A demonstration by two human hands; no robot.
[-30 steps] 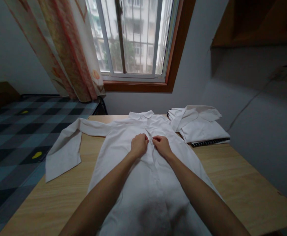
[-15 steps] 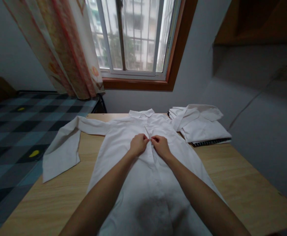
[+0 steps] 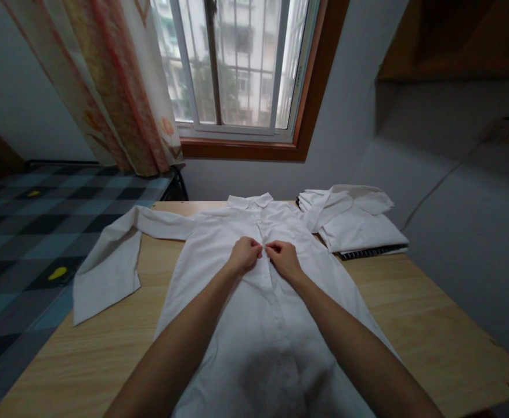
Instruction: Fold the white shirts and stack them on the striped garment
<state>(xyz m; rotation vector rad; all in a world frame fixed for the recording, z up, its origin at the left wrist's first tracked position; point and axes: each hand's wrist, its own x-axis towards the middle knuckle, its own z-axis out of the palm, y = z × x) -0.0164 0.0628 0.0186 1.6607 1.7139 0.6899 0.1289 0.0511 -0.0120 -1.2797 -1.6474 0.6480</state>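
A white long-sleeved shirt (image 3: 210, 232) lies face up, its collar (image 3: 249, 202) toward the window and its front placket running down the middle. My left hand (image 3: 246, 253) pinches the placket at chest height from the left. Close beside it, my right hand (image 3: 282, 256) pinches the placket's other side, the fingertips of both hands almost meeting. Any button between the fingers is too small to make out. The left sleeve (image 3: 110, 261) in view stretches out and bends down toward me; the right sleeve rests across the folded pile.
The shirt lies on a light wooden table (image 3: 428, 313). Folded white clothes (image 3: 363, 229), with a black striped edge underneath, sit at the back right. A bed with a checked cover (image 3: 14, 232) stands on the left. Behind are a curtain (image 3: 115, 87) and a window (image 3: 237, 69).
Both hands stay at nearly the same spot on the placket. The fingertips have drawn very slightly apart, and the slit above them looks narrower. The view has shifted a little.
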